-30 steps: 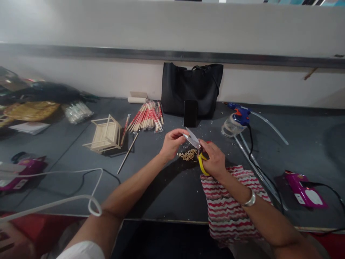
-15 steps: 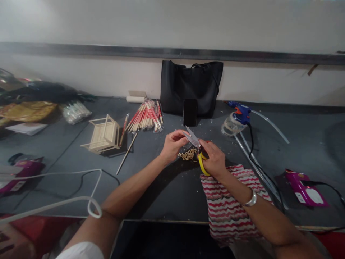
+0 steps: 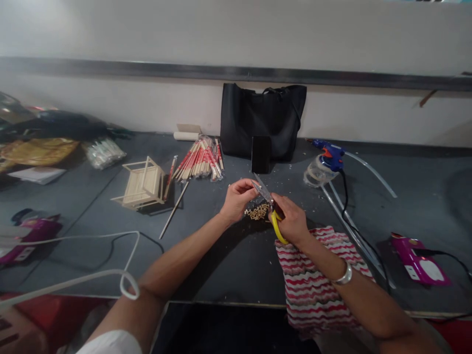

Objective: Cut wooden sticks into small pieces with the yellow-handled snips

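1. At the far left of the counter [image 3: 88, 206], a purple box [image 3: 40, 231] is partly seen; behind it lie a white paper [image 3: 39, 175], a yellow bundle [image 3: 46, 151] and a clear packet [image 3: 105, 152], all somewhat blurred.
2. More to the right is a small frame of pale wooden sticks [image 3: 145, 183]; just beside it lies a heap of red-and-pale wrapped sticks [image 3: 199, 160]; one thin stick [image 3: 174, 210] lies alone, aslant, nearer to the person.
3. The left hand [image 3: 236, 200] comes next; its thumb and forefinger pinch a small pale piece [image 3: 260, 186] at the blades; this piece is too small to tell its exact shape.
4. Below the blades, a pile of short wooden bits [image 3: 258, 212] lies on the counter; farther back, a dark phone [image 3: 261, 155] stands upright in front of a black bag [image 3: 241, 120].
5. The right hand [image 3: 293, 219] has its fingers closed around the yellow handles of the scissors [image 3: 278, 229]; the blades are parted and point toward the left hand.
6. Near the right wrist is a striped cloth [image 3: 313, 285]; behind, a blue glue gun [image 3: 334, 155] rests by a clear jar [image 3: 317, 172]; at the far right lies another purple box [image 3: 420, 260].
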`<control>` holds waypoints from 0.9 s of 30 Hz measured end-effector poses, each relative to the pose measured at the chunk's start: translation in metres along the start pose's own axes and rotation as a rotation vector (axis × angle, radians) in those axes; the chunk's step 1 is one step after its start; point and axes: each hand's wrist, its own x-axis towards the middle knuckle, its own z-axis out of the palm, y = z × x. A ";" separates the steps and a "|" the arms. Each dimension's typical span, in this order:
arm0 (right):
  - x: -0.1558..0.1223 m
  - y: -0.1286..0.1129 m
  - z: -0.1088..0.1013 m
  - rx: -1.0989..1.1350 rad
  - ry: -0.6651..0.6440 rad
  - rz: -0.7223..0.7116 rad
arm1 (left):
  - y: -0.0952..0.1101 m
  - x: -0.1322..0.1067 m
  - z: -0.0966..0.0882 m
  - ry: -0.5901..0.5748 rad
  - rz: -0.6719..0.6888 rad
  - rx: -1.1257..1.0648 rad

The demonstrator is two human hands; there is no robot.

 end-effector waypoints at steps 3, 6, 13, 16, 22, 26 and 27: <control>0.000 0.001 0.001 0.043 -0.012 -0.012 | 0.001 0.000 0.000 -0.001 -0.007 -0.013; -0.001 0.001 0.002 0.059 -0.028 0.000 | 0.001 0.000 0.000 -0.008 -0.008 -0.010; -0.001 0.001 0.002 0.069 -0.072 0.029 | 0.000 -0.001 -0.001 0.006 -0.009 0.023; -0.002 0.002 0.002 0.085 -0.085 0.039 | -0.002 0.000 -0.002 0.019 -0.010 0.036; -0.002 0.000 0.002 0.027 -0.070 0.074 | -0.004 0.001 -0.004 0.036 -0.009 0.044; -0.002 -0.001 0.001 -0.002 -0.052 0.066 | -0.003 0.001 -0.004 0.016 0.001 0.038; -0.002 -0.001 0.001 -0.001 -0.054 0.063 | -0.002 0.001 -0.004 0.017 0.002 0.037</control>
